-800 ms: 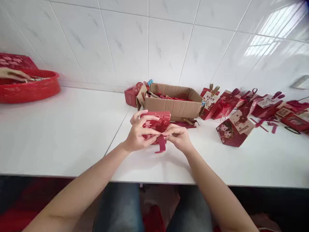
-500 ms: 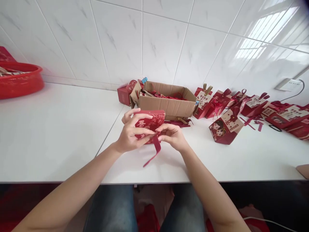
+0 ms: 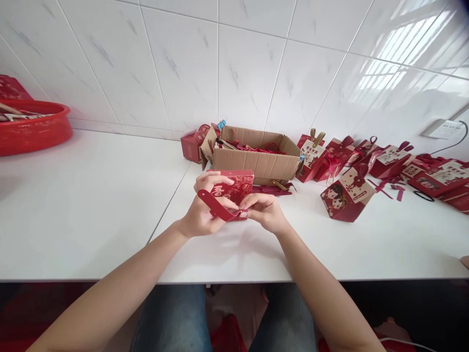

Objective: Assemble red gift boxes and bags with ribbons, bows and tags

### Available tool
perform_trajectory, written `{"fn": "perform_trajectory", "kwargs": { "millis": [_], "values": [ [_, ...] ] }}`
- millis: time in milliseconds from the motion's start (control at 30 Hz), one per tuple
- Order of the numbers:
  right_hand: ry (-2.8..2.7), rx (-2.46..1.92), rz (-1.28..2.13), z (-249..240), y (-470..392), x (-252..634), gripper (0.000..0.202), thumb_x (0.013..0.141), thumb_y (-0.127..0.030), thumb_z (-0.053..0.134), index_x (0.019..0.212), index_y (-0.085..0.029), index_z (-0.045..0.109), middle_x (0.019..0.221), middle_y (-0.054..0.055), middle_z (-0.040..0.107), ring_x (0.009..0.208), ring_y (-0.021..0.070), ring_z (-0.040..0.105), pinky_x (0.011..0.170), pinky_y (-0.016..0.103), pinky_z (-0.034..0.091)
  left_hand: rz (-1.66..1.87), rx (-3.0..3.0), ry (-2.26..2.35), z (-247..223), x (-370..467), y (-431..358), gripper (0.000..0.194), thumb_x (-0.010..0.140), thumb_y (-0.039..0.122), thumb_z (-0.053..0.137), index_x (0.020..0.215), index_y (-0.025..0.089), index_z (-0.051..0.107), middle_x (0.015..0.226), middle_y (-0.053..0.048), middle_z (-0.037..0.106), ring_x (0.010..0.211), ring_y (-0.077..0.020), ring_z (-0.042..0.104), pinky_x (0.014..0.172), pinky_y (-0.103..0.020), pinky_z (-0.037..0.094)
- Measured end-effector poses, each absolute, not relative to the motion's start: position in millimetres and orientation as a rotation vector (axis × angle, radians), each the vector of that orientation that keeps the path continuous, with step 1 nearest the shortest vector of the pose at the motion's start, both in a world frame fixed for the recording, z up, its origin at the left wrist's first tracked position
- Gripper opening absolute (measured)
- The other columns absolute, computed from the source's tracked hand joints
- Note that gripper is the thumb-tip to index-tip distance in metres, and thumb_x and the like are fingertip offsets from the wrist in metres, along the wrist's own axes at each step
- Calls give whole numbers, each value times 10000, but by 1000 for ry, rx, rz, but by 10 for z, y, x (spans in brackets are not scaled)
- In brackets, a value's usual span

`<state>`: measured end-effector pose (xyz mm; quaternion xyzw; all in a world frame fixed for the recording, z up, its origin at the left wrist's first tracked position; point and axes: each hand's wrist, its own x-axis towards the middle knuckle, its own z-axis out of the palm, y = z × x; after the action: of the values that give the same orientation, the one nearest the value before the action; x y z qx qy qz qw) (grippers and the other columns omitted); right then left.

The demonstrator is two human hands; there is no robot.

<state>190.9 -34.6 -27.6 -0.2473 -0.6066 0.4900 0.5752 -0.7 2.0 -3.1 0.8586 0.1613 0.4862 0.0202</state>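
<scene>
A red printed gift box (image 3: 242, 183) with pale lettering is held upright just in front of the cardboard carton. My left hand (image 3: 198, 216) is closed on its left side, fingers lying across the printed face. A flat red strap (image 3: 216, 205) with small holes runs over the left fingers, its rounded end pointing up and left. Its other end is pinched at the box's lower right between the thumb and fingers of my right hand (image 3: 266, 211). A small gold dot shows at that pinch; the fingers hide how strap and box join.
Behind the box, a cardboard carton (image 3: 252, 162) holds red straps, and more straps (image 3: 273, 189) lie before it. Several red gift boxes (image 3: 346, 193) stand to the right. A red basin (image 3: 34, 129) sits far left; part of a person (image 3: 465, 261) shows at the right edge.
The strap's free end hung down toward the table; now it is flipped up and left across my left hand. Both hands stay at the box.
</scene>
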Motion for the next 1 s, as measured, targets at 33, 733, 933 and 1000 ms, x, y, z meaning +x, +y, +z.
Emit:
{"fn": "perform_trajectory", "kwargs": {
  "millis": [33,733,933,1000],
  "values": [
    [-1423,-580,1123,-280,-348,1906,134,649,-201,825,723,-224,716,735,-7,692,673,115,637,612,259,537,1508,2664,500,-33,-3,16,111,743,230,629,690,270,718,1132,-69,511,1162,-294,386,1058,-529,321],
    [-1450,-781,852,-217,-336,1989,111,641,-301,833,704,-290,742,983,17,657,951,201,612,884,398,502,1401,1841,611,-125,111,94,803,769,354,728,1432,306,276,929,-30,654,721,-167,644,696,-344,572],
    [-1423,-796,779,-210,-366,1945,124,637,-317,836,714,-286,744,970,23,654,948,200,616,896,402,506,1345,2006,625,-144,70,123,253,825,298,655,1059,205,632,984,-66,655,843,-179,654,771,-322,550],
    [-1436,-828,719,-201,-385,1920,109,654,-324,825,714,-283,744,1061,35,639,1021,212,601,926,410,497,1422,2070,628,-112,73,111,202,814,283,662,995,193,650,1006,-78,640,934,-198,640,830,-346,539]
  ]
}}
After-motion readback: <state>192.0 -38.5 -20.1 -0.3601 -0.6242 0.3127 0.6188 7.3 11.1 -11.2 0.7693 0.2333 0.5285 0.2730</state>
